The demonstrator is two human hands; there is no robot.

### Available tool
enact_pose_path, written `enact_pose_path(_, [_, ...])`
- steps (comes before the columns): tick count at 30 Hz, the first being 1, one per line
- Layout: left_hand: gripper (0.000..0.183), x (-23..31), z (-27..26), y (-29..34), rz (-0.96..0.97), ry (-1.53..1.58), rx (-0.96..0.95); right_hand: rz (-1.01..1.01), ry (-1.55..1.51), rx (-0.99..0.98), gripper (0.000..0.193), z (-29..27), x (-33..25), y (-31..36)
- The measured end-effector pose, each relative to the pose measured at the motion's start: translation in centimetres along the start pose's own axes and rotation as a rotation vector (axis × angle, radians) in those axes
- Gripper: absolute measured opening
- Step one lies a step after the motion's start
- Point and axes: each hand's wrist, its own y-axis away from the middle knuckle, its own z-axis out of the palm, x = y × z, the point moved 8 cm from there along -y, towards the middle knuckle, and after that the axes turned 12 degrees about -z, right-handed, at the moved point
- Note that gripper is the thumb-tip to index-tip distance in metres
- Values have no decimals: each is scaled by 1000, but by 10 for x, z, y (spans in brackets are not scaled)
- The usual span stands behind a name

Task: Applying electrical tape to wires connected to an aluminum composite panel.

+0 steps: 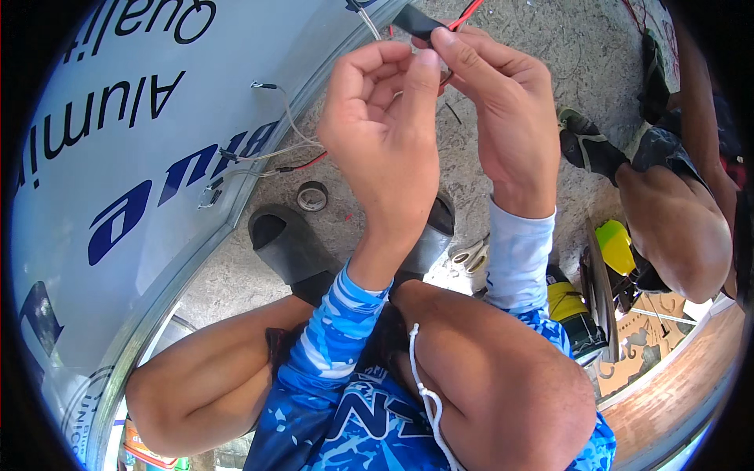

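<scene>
In front of me my right hand (506, 102) pinches a flat black strip (416, 22) and a red wire (469, 14) between thumb and fingers. The strip looks like electrical tape, but I cannot tell for sure. Close beside it is my left hand (383, 125), with fingers curled and thumb tip at the lower end of the strip. What lies between those left fingertips is hidden. Pale wires (294, 118) come out of the sign panel on the left, and one joins a red wire (305, 162) that passes behind my left wrist.
A large white sign panel (118, 204) with dark lettering fills the left side. On the concrete floor lie a roll of black tape (312, 196) and scissors (471, 255) near my sandals (287, 242). Another person's leg (675, 212) and yellow-black tools (569, 302) are at right.
</scene>
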Motion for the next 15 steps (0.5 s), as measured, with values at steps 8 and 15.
enact_pose_path(8, [40, -1, -5, 2, 196, -270, -25, 5, -56, 175, 27, -6, 3, 11])
enact_pose_path(15, [36, 8, 4, 8, 429, -506, -79, 2, -295, 105, 21, -3, 6, 9])
